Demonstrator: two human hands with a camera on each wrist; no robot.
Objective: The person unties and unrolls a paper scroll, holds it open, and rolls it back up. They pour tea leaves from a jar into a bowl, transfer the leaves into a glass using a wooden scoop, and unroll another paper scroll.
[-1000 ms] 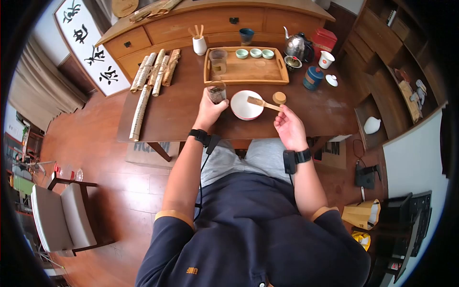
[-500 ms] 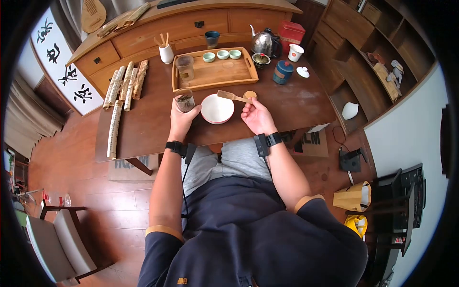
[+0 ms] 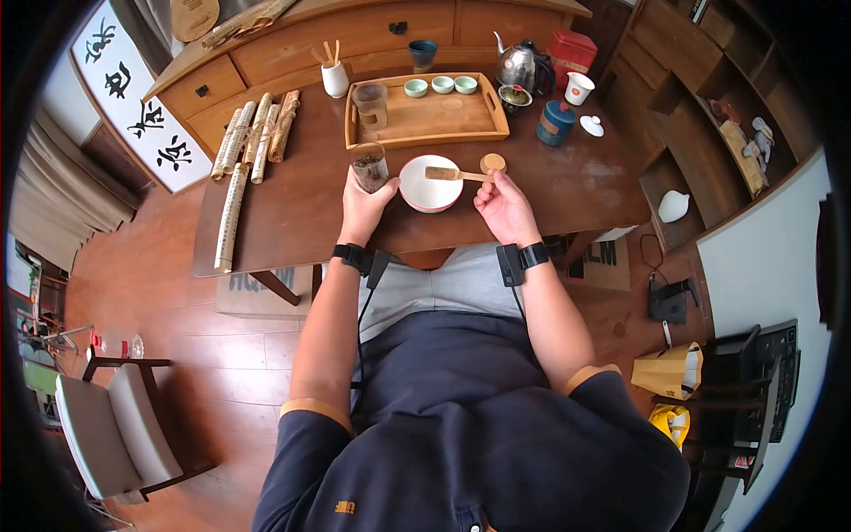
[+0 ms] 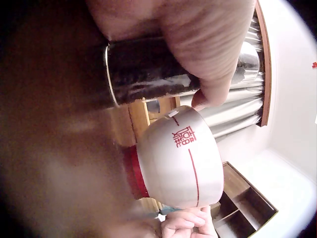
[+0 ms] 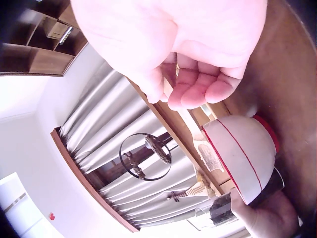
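My left hand [image 3: 365,206] grips a clear glass [image 3: 370,167] holding dark tea leaves, upright on the left of the white bowl. In the left wrist view the thumb lies along the side of the glass [image 4: 148,69]. The white bowl [image 3: 429,197] has a red rim and, in the left wrist view, red lettering on its wall. My right hand [image 3: 507,213] pinches the handle of a wooden tea scoop [image 3: 443,174], and the scoop's blade overlaps the bowl's opening. Behind the right fingers is a round wooden lid [image 3: 493,162].
A wooden tray [image 3: 434,137] behind the bowl bears several green cups and a clear plastic cup [image 3: 370,106]. Rolled bamboo scrolls [image 3: 232,217] lie on the left. On the right stand a blue canister [image 3: 556,122], a kettle [image 3: 523,69] and a white lid [image 3: 592,126].
The head view has swung right and then partly back, so the whole scene shifts in frame. Both hands keep hold of the glass and the tea scoop, nearly in place beside the bowl.
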